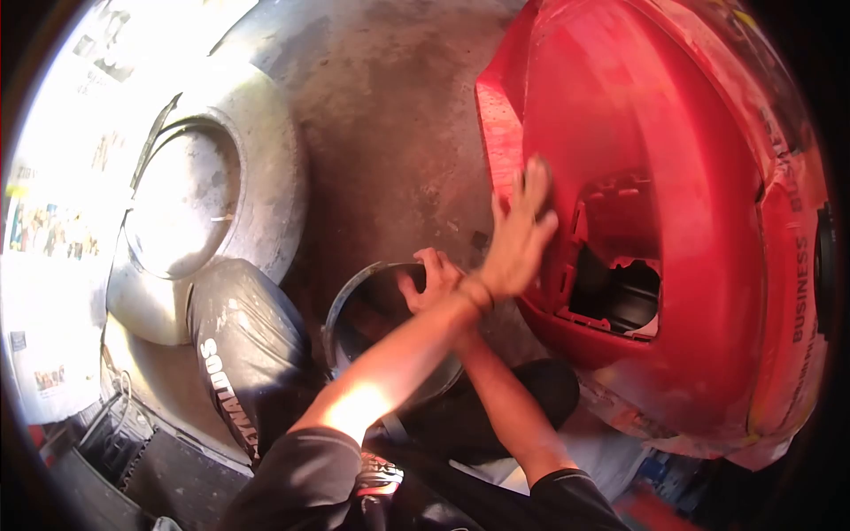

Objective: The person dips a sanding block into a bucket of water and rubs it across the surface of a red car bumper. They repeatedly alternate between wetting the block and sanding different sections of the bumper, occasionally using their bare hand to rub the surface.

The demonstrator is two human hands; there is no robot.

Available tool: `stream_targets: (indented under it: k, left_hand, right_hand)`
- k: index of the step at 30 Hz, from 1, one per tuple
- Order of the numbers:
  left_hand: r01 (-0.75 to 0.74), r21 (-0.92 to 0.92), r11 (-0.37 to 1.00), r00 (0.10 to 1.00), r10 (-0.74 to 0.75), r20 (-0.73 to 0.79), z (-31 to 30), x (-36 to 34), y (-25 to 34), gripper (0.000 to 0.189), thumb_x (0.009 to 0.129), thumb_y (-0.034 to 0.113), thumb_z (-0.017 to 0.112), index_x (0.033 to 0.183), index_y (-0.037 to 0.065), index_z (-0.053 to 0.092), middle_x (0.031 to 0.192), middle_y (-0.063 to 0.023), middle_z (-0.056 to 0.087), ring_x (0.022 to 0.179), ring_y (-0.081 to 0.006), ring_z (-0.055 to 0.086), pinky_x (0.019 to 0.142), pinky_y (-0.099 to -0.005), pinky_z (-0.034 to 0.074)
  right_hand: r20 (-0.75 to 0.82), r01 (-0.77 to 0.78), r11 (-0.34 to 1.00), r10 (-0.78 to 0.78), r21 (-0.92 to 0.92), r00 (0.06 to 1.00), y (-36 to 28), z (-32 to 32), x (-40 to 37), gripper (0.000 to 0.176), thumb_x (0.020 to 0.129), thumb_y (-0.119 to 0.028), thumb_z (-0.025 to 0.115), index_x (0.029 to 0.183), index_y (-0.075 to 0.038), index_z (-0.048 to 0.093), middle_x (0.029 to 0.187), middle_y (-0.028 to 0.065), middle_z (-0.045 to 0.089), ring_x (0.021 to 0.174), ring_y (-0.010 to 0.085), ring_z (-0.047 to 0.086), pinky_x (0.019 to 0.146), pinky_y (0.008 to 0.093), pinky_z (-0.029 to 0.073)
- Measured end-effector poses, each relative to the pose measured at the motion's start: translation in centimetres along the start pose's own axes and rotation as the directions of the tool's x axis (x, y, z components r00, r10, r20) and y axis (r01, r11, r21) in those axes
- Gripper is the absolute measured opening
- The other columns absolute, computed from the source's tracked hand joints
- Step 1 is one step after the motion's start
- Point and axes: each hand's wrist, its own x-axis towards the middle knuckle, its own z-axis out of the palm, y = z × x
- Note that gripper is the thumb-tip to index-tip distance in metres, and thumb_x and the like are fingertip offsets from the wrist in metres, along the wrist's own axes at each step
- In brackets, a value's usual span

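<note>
My arms cross, the left over the right. My left hand (518,239) is raised at the edge of a glossy red car body panel (611,115), its fingers spread and nothing visible in it. Whether it touches the panel I cannot tell. Over the far rim of a dark round bucket (335,323) is my right hand (434,279), fingers bent and apart, with no object visible in it. The bucket stands between my legs, partly hidden by my left forearm. The panel has a rectangular opening with dark parts inside.
A pale dusty tyre (270,168) lies at the left, beside my knee (239,310). Newspaper sheets (62,230) are behind it. Red printed covering (797,292) borders the panel at the right. Stained concrete floor (390,115) shows between tyre and panel.
</note>
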Motion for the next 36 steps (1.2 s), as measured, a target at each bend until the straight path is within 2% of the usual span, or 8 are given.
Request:
stream_targets:
  k: [7,13,20,28,31,32,33,36]
  left_hand:
    - [0.03,0.071,0.997,0.998,-0.026,-0.056,-2.5,7.7,1.1,0.079,0.118,0.046,0.034,0.178,0.004,0.005,0.187,-0.0171,0.001,0.172,-0.0397,-0.005,0.135,-0.0582,-0.007]
    - [0.021,0.027,0.999,0.997,-0.018,-0.08,4.8,-5.1,3.4,0.082,0.116,0.039,0.041,0.176,-0.002,0.004,0.185,-0.0266,0.004,0.171,-0.0471,0.003,0.134,-0.0651,0.004]
    - [-0.062,-0.021,0.998,0.998,0.062,0.029,-0.9,5.1,2.0,0.076,0.117,0.036,0.041,0.177,0.001,0.009,0.185,-0.0265,0.006,0.172,-0.0422,0.003,0.135,-0.062,0.003]
    - [0.071,-0.087,0.994,0.991,-0.081,-0.111,3.9,-3.9,3.2,0.078,0.117,0.043,0.039,0.174,-0.006,0.016,0.185,-0.0242,0.011,0.172,-0.0336,0.006,0.138,-0.0392,0.007]
    - [-0.065,-0.197,0.978,0.998,0.059,-0.034,-1.1,4.8,1.5,0.077,0.117,0.039,0.037,0.177,-0.001,0.009,0.184,-0.0272,0.007,0.172,-0.042,0.004,0.137,-0.0571,0.003]
    - [0.019,-0.238,0.971,0.998,-0.002,0.07,-3.3,6.4,3.4,0.077,0.117,0.039,0.038,0.177,-0.002,0.009,0.184,-0.0278,0.007,0.171,-0.0432,0.004,0.136,-0.0578,0.004]
    - [0.02,-0.237,0.971,0.997,-0.002,0.077,-2.4,5.9,3.1,0.077,0.117,0.039,0.038,0.177,-0.002,0.009,0.184,-0.0278,0.007,0.171,-0.0432,0.004,0.136,-0.0578,0.004]
    - [-0.035,0.099,0.994,0.996,0.043,-0.078,2.6,-0.6,2.9,0.08,0.118,0.044,0.038,0.177,0.0,0.009,0.186,-0.0238,0.004,0.173,-0.0364,-0.001,0.137,-0.0512,0.004]
  right_hand:
    - [-0.079,0.038,0.993,-0.029,0.112,0.996,2.7,2.2,-2.0,0.044,0.091,-0.035,0.084,0.12,-0.008,0.064,0.101,0.0178,0.072,0.1,0.0389,0.071,0.091,0.0494,0.057]
    - [0.062,-0.094,0.995,0.096,-0.033,0.993,-1.6,-1.9,0.4,0.038,0.092,-0.034,0.079,0.12,-0.013,0.066,0.112,0.013,0.077,0.096,0.0437,0.076,0.08,0.0554,0.06]
    - [0.003,-0.001,0.999,0.001,-0.036,1.0,0.1,-0.1,-0.5,0.04,0.094,-0.036,0.078,0.119,-0.008,0.063,0.109,0.0212,0.074,0.101,0.0438,0.074,0.088,0.0556,0.059]
    - [0.058,-0.082,0.996,0.083,-0.02,0.995,-1.4,-1.8,0.3,0.038,0.091,-0.032,0.079,0.119,-0.01,0.066,0.111,0.0172,0.077,0.098,0.0422,0.076,0.083,0.0518,0.061]
    - [-0.168,0.133,0.991,-0.133,-0.01,0.977,2.7,3.4,-1.9,0.042,0.092,-0.032,0.079,0.123,-0.009,0.064,0.117,0.0212,0.075,0.104,0.043,0.075,0.089,0.0507,0.06]
    - [0.177,-0.318,0.76,0.265,0.566,0.948,2.8,3.6,-1.5,0.044,0.093,-0.032,0.079,0.126,-0.008,0.062,0.121,0.0243,0.073,0.109,0.0436,0.074,0.093,0.0507,0.059]
    - [0.172,-0.319,0.758,0.269,0.569,0.948,2.7,3.4,-1.5,0.044,0.093,-0.032,0.079,0.126,-0.008,0.062,0.121,0.0243,0.073,0.109,0.0436,0.074,0.093,0.0507,0.059]
    - [0.097,-0.127,0.991,0.131,-0.049,0.987,-1.2,-1.3,0.2,0.04,0.094,-0.034,0.077,0.123,-0.009,0.063,0.114,0.0186,0.076,0.101,0.0433,0.076,0.086,0.0547,0.06]
